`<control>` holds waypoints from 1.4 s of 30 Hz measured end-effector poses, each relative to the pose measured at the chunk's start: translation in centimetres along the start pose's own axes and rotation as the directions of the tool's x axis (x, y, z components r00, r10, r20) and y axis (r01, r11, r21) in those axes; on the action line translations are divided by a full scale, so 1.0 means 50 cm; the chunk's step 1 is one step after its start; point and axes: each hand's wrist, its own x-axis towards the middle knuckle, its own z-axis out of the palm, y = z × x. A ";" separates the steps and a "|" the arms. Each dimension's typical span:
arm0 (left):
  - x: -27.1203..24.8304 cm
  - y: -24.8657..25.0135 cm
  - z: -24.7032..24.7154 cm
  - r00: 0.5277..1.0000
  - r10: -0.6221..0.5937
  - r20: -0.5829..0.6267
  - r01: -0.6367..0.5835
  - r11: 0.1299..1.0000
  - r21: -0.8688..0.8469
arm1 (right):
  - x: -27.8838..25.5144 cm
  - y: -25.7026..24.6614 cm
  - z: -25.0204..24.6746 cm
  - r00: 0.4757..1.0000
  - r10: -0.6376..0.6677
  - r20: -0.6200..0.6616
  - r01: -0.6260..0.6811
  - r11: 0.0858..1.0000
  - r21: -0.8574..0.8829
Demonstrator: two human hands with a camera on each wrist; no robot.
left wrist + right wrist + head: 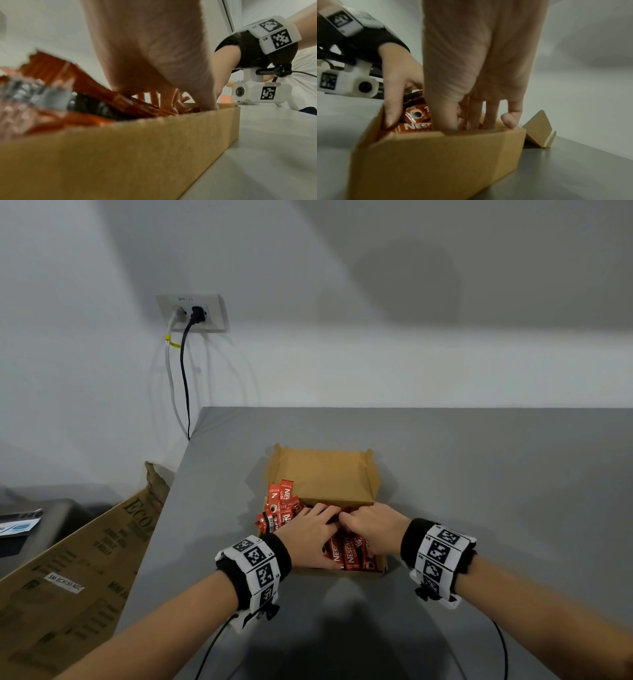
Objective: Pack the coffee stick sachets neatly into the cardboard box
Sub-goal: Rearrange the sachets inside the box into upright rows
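Note:
An open brown cardboard box [325, 474] sits mid-table with its lid folded back. Red coffee stick sachets [349, 553] lie in rows inside it, and a few sachets [279, 505] stick up crookedly at its left side. My left hand [330, 513] and right hand [346, 520] are both inside the box, fingertips meeting over the sachets. In the right wrist view my right hand's fingers [476, 115] point straight down behind the box wall [436, 155]. There my left thumb [391, 116] presses on a sachet [417, 119]. The left wrist view shows tilted sachets [51, 75] above the box wall [120, 155].
The grey table [479, 474] extends right of and behind the box. A large printed brown cardboard sheet [85, 559] leans against the table's left edge. A wall socket [191, 313] with two cables hangs behind the table's left corner. A lid flap [537, 128] juts out beside the box.

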 end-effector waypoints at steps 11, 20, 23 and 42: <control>-0.001 0.001 -0.002 1.000 -0.002 0.005 0.002 1.000 -0.005 | 0.005 0.010 -0.007 0.992 -0.047 0.117 0.043 0.998 0.035; 0.002 -0.005 0.008 1.000 0.009 -0.027 -0.010 1.000 -0.013 | -0.029 0.029 -0.020 0.990 -0.080 -0.113 0.082 0.997 0.008; 0.001 -0.004 0.007 1.000 0.005 -0.021 -0.006 1.000 -0.013 | -0.045 0.049 -0.027 0.981 -0.069 -0.179 0.072 0.997 0.012; 0.008 -0.008 0.009 1.000 0.011 -0.029 -0.012 0.999 -0.036 | -0.045 0.019 -0.015 0.984 -0.089 -0.151 0.067 0.987 -0.143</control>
